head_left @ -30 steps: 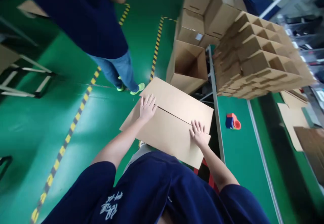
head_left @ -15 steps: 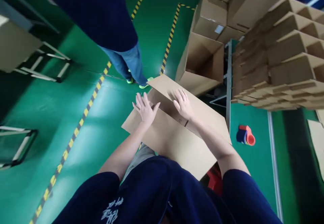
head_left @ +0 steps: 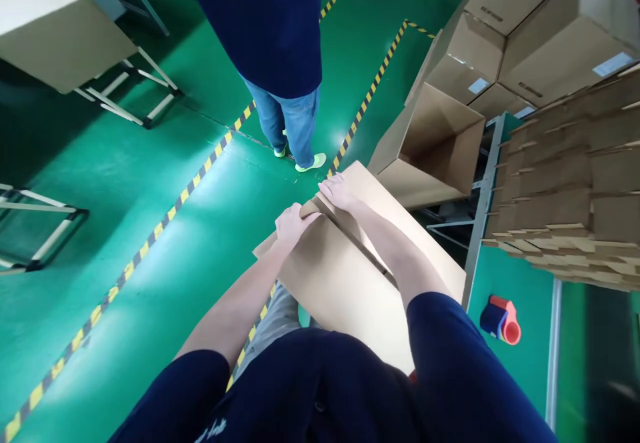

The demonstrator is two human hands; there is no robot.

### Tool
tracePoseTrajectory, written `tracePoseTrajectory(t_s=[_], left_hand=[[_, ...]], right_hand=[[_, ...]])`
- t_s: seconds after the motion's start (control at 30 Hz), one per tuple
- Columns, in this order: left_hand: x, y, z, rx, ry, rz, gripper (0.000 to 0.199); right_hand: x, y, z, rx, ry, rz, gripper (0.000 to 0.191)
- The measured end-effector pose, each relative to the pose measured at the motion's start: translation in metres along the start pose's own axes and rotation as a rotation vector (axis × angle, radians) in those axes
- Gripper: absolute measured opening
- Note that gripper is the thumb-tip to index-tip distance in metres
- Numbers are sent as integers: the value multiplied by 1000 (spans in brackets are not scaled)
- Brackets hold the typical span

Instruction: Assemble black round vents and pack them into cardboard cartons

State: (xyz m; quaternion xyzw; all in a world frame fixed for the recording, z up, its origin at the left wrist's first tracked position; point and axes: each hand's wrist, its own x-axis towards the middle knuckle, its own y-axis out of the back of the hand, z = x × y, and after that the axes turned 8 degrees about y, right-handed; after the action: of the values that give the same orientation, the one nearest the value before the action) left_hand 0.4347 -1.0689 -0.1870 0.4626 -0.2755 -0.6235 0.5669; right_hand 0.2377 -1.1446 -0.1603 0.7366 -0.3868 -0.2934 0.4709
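Note:
A brown cardboard box (head_left: 350, 283) stands in front of my body, its long top flaps tilted up on both sides of a narrow dark gap. My left hand (head_left: 293, 224) is closed round the far left end, its thumb over the near flap and its fingers round the edge. Beside it, my right hand (head_left: 337, 193) bends its fingers over the far end, at the foot of the right flap (head_left: 380, 206). Both hands touch the box and lie close together. The inside of the box is mostly hidden.
Another person (head_left: 285, 43) stands ahead on the green floor. An open carton (head_left: 435, 143) and stacked boxes (head_left: 530, 23) are at right, near piled cardboard dividers (head_left: 555, 183). A red tape dispenser (head_left: 510, 323) lies on the green surface. White-tube frames (head_left: 45, 229) stand at left.
Both hands have gone from spread fingers over the box to gripping its far end. The flaps have drawn closer together, narrowing the gap. The view has shifted left.

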Motion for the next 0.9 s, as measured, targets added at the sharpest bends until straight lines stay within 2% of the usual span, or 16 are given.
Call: tracePoseTrajectory(t_s=[0.17,0.23,0.3,0.37,0.43,0.53,0.57,0.63,0.73,0.83,0.9], left_hand=[[4,-16,-11,-62,-197,243,63],[4,-19,-11,-64,-265,280,65],[4,-20,-7,-52,-377,237,57],[4,-20,-1,-47,-543,103,50],[5,-18,6,-35,-687,-44,54],[11,-14,17,23,-740,-139,67],[14,-15,22,42,-744,-152,71],[19,-18,30,59,-752,-167,71],[20,-22,32,49,-742,-164,71],[15,-17,30,57,-745,-158,72],[6,-12,39,94,-755,-162,71]], right_hand=[[-1,-37,7,-17,-9,69,43],[0,-48,11,-16,-22,100,41],[3,-55,11,-10,-42,118,39],[11,-58,8,19,-82,112,40],[22,-56,2,79,-131,98,44],[21,-43,4,207,-251,155,50],[8,-36,7,246,-321,205,52],[-44,-18,3,274,-504,329,59],[-162,6,-36,127,-800,468,68],[-269,1,-83,-30,-1087,422,75],[-308,-20,-98,-11,-1174,312,75]])
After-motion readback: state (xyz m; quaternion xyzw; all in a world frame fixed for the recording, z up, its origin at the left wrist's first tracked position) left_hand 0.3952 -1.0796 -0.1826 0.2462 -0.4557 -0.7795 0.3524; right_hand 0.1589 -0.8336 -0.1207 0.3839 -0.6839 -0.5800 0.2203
